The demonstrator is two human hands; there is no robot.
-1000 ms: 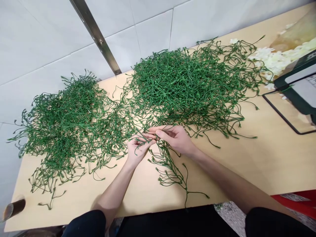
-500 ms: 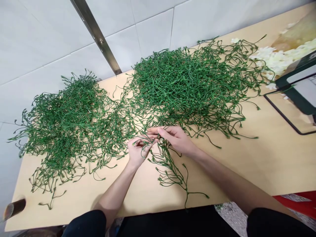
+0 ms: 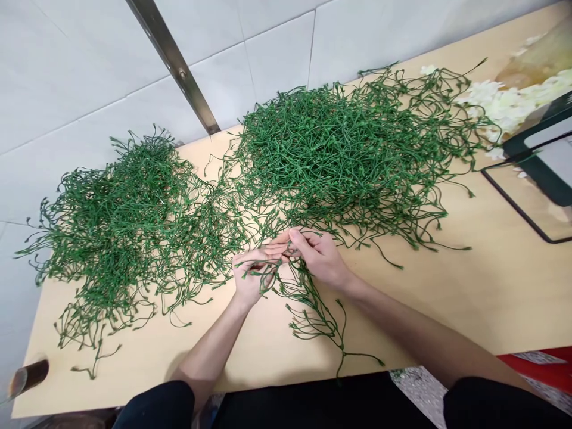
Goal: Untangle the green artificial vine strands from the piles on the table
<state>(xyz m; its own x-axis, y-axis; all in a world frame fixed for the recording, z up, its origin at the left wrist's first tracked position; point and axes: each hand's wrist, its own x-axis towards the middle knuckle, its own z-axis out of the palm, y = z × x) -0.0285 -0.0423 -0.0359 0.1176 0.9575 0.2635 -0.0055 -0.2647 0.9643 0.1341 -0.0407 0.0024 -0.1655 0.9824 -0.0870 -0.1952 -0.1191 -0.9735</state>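
Both hands meet over the front middle of the table, fingers close together. My left hand (image 3: 252,275) is closed around thin green plastic stems, whose branched tips poke out over its fingers. With thumb against fingers, my right hand (image 3: 322,256) pinches the upper end of a branched artificial stem (image 3: 317,319). That stem hangs down below the hands, its forked lower end lying near the table's front edge. Where the stems meet between the fingertips is partly hidden. Behind my hands lies a large heap of green artificial stems (image 3: 330,143).
A second heap of green stems (image 3: 120,220) spreads over the left of the table (image 3: 447,298). White artificial flowers (image 3: 500,101) and a dark-framed object (image 3: 545,155) are at the right. A dark cylinder (image 3: 29,376) stands at the left front corner. Tiled wall (image 3: 277,59) runs behind.
The fingertips have shifted slightly, with the right hand a little further right. The stem hanging below it has moved slightly right and down. The heaps look the same.
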